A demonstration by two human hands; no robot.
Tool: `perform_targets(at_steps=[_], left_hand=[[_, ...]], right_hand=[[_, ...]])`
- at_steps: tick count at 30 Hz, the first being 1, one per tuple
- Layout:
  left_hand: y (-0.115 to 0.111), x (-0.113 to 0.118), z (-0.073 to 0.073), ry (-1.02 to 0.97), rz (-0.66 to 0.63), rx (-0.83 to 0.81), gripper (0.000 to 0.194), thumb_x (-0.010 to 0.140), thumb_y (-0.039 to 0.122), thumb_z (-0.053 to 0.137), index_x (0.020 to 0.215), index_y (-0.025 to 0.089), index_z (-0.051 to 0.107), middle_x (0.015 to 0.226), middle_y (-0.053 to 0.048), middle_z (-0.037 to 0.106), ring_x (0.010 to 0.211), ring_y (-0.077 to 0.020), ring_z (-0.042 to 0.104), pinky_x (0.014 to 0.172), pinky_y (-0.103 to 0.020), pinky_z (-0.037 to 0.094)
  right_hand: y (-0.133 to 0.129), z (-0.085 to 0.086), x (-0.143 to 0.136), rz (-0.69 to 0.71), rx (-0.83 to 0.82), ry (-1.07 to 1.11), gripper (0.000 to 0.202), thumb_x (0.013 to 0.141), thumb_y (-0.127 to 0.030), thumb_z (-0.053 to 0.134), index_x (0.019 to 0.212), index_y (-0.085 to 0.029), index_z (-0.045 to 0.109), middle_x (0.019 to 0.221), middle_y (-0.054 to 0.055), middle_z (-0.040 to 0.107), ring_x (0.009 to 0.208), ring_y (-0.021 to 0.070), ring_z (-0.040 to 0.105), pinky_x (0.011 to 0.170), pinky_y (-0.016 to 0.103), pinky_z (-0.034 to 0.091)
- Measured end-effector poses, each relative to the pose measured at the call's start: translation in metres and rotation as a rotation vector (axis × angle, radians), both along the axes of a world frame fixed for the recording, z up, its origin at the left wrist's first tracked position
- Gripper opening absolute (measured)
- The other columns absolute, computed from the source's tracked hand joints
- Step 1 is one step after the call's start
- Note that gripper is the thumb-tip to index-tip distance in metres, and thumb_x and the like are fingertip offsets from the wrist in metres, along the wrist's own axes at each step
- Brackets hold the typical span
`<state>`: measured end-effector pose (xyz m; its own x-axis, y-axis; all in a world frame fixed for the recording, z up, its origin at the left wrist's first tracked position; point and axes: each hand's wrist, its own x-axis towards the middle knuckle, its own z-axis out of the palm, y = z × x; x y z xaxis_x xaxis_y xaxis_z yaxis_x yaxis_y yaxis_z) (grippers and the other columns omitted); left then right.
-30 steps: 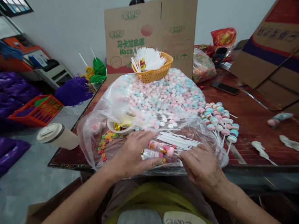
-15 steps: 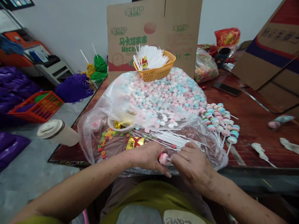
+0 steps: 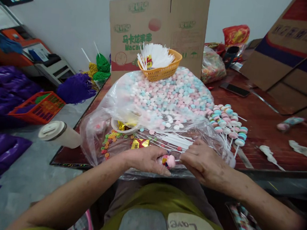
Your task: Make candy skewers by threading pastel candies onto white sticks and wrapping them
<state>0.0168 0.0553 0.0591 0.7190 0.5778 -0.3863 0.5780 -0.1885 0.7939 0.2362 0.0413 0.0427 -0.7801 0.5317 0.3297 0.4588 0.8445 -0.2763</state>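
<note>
Near the table's front edge, my left hand (image 3: 148, 159) is wrapped round a small candy piece (image 3: 170, 161), pink at its right end with coloured parts between thumb and fingers. From the pink end a short white stick (image 3: 178, 161) runs to my right hand (image 3: 201, 161), whose fingers pinch it. Loose white sticks (image 3: 176, 141) lie on clear plastic just beyond both hands. A gold wrapper (image 3: 140, 143) sits behind my left hand, with small coloured rings (image 3: 110, 140) to its left. Pink, white and blue candies (image 3: 171, 95) fill a large clear bag.
An orange basket (image 3: 163, 73) of white sticks rests on the candy bag. Stacked candy skewers (image 3: 226, 122) lie to the right, a phone (image 3: 234, 89) behind them. A lidded cup (image 3: 58, 134) leans at the left edge. Cardboard (image 3: 157, 33) stands at the back.
The pink candy end shows further right of my left hand, and more of its coloured part is visible. My right hand has shifted slightly right. The view has moved a little.
</note>
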Motion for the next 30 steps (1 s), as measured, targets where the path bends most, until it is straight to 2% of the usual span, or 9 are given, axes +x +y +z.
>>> perform_targets(at_steps=[3, 6, 8, 10, 12, 14, 16, 23, 30], left_hand=[[-0.003, 0.006, -0.015, -0.089, -0.002, -0.266, 0.025, 0.07, 0.038, 0.062, 0.083, 0.017, 0.055, 0.058, 0.006, 0.045, 0.049, -0.0087, 0.041, 0.045, -0.019, 0.034], [-0.003, 0.011, -0.024, -0.094, 0.031, -0.319, 0.026, 0.069, 0.039, 0.063, 0.082, 0.018, 0.056, 0.054, 0.006, 0.045, 0.043, -0.0087, 0.041, 0.042, -0.021, 0.034], [-0.002, 0.013, -0.024, -0.111, 0.004, -0.245, 0.027, 0.068, 0.037, 0.065, 0.084, 0.017, 0.059, 0.059, 0.004, 0.051, 0.047, -0.0099, 0.046, 0.045, -0.021, 0.037], [0.0, 0.013, -0.019, -0.122, 0.006, -0.053, 0.036, 0.064, 0.035, 0.07, 0.093, 0.017, 0.059, 0.07, 0.002, 0.058, 0.058, -0.0128, 0.053, 0.053, -0.023, 0.042], [-0.001, 0.008, -0.012, -0.072, 0.159, 0.303, 0.043, 0.061, 0.033, 0.073, 0.098, 0.016, 0.059, 0.08, -0.002, 0.062, 0.072, -0.0172, 0.057, 0.062, -0.026, 0.045], [-0.007, 0.003, -0.008, 0.024, 0.381, 0.681, 0.026, 0.069, 0.031, 0.067, 0.089, 0.016, 0.061, 0.08, -0.005, 0.064, 0.076, -0.0191, 0.058, 0.067, -0.029, 0.045], [-0.017, -0.001, -0.011, 0.06, 0.507, 0.885, 0.014, 0.079, 0.029, 0.057, 0.075, 0.016, 0.063, 0.073, -0.005, 0.064, 0.071, -0.017, 0.058, 0.066, -0.028, 0.044], [-0.037, 0.009, -0.055, -0.13, 0.746, 0.907, 0.009, 0.078, 0.02, 0.056, 0.074, 0.015, 0.062, 0.07, -0.004, 0.065, 0.065, -0.0131, 0.061, 0.063, -0.022, 0.047], [-0.03, 0.002, -0.06, -0.157, 0.815, 0.808, 0.013, 0.072, 0.01, 0.051, 0.07, 0.017, 0.061, 0.064, 0.001, 0.063, 0.057, -0.0099, 0.056, 0.057, -0.02, 0.043]], right_hand=[[0.0, 0.004, -0.006, 0.071, -0.028, -0.034, 0.02, 0.081, -0.01, 0.039, 0.067, -0.017, 0.052, 0.058, 0.001, 0.053, 0.056, 0.0136, 0.041, 0.06, 0.029, 0.021], [0.0, 0.001, -0.013, 0.102, -0.068, -0.069, 0.019, 0.082, -0.012, 0.039, 0.069, -0.016, 0.052, 0.059, 0.002, 0.053, 0.056, 0.0132, 0.04, 0.059, 0.029, 0.022], [0.002, -0.005, -0.016, 0.1, -0.101, -0.071, 0.02, 0.083, -0.014, 0.039, 0.068, -0.016, 0.053, 0.059, 0.002, 0.054, 0.056, 0.0126, 0.04, 0.059, 0.028, 0.023], [0.005, -0.013, -0.017, 0.071, -0.179, -0.052, 0.023, 0.085, -0.018, 0.039, 0.065, -0.016, 0.052, 0.06, 0.001, 0.053, 0.057, 0.012, 0.041, 0.059, 0.028, 0.024], [0.008, -0.021, -0.015, -0.036, -0.313, -0.004, 0.028, 0.087, -0.024, 0.038, 0.063, -0.016, 0.05, 0.059, 0.0, 0.051, 0.056, 0.0112, 0.041, 0.056, 0.026, 0.025], [0.011, -0.028, -0.013, -0.203, -0.464, 0.086, 0.032, 0.088, -0.031, 0.036, 0.061, -0.017, 0.047, 0.055, -0.002, 0.046, 0.054, 0.0105, 0.039, 0.052, 0.024, 0.025], [0.009, -0.035, -0.014, -0.346, -0.596, 0.215, 0.034, 0.087, -0.037, 0.037, 0.06, -0.018, 0.044, 0.054, -0.003, 0.041, 0.053, 0.0104, 0.038, 0.05, 0.023, 0.026], [-0.017, -0.055, -0.051, -0.47, -0.813, 0.566, 0.032, 0.089, -0.039, 0.036, 0.064, -0.02, 0.041, 0.053, -0.004, 0.045, 0.051, 0.0108, 0.041, 0.054, 0.024, 0.033], [-0.031, -0.056, -0.07, -0.378, -0.956, 0.661, 0.025, 0.092, -0.038, 0.035, 0.074, -0.021, 0.039, 0.053, -0.005, 0.049, 0.052, 0.01, 0.043, 0.056, 0.023, 0.034]])
